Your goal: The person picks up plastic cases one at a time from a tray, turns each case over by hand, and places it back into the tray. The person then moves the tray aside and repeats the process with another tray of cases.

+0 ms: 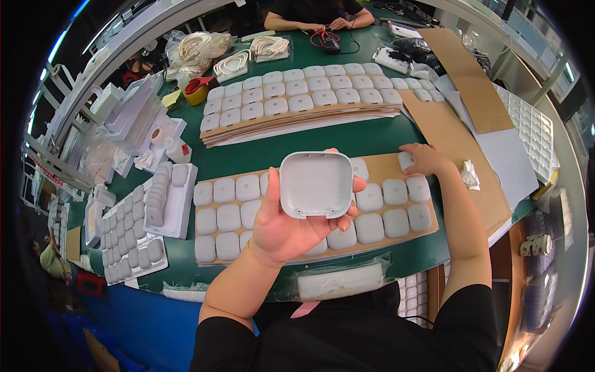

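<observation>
My left hand point(286, 230) grips an empty white plastic housing shell point(316, 185), raised above the table with its hollow inside facing up toward me. Small screw holes show along its near edge. Farther right, my right hand point(429, 159) has its fingers closed round a white rounded-square housing point(406, 160) at the far right corner of a cardboard sheet point(383, 166). Rows of similar housings point(395, 192) sit on that sheet, some hidden behind my left hand and the shell.
Beyond lies a stack of cardboard layers point(297, 119) topped with more housings. White trays of covers point(175, 214) stand at left, near a tape dispenser point(197, 91). Crumpled tissue point(470, 176) rests on cardboard at right. Across the table, a person's hands point(338, 24) are near a meter point(330, 42).
</observation>
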`<control>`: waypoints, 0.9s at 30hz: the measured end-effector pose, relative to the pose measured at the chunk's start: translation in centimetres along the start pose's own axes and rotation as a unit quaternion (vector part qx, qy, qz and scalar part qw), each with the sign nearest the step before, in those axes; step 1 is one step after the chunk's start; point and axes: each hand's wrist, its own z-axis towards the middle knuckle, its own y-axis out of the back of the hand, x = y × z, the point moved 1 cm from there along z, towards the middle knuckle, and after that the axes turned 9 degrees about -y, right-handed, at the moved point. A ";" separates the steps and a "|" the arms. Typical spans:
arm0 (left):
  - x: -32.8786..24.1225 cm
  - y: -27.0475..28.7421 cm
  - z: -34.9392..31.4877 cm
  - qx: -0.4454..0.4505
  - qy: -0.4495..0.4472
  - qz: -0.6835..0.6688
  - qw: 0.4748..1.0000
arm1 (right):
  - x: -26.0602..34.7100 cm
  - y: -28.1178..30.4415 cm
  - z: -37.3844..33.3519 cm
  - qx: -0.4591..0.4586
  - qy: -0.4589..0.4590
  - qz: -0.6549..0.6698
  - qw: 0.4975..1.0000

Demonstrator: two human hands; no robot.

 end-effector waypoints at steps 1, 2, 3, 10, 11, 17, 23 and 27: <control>0.1 0.0 0.2 0.000 0.003 -0.001 1.000 | -0.1 0.2 0.0 0.012 -0.002 -0.007 1.000; 0.2 0.1 0.4 0.001 0.006 -0.003 1.000 | -0.3 0.2 0.1 0.013 -0.004 -0.006 1.000; 0.3 0.2 0.7 0.002 0.009 -0.006 1.000 | -0.5 0.2 0.2 0.020 0.007 0.028 0.999; 1.7 7.5 6.0 -0.069 0.084 0.376 0.920 | -0.8 0.6 -0.2 -0.007 0.014 0.069 0.997; 2.4 9.1 7.1 -0.081 0.094 0.594 0.795 | -0.7 0.7 -0.3 -0.036 0.034 0.073 0.996; 8.3 13.9 11.0 0.111 0.067 0.902 0.412 | -1.7 2.2 -1.8 -0.079 0.051 0.186 0.978; 10.2 15.4 10.6 0.164 0.100 0.886 0.422 | -2.5 2.7 -3.9 -0.089 0.016 0.415 0.906; 9.9 15.3 9.4 0.165 0.074 0.901 0.395 | -0.4 3.2 -6.2 -0.029 0.011 0.596 0.802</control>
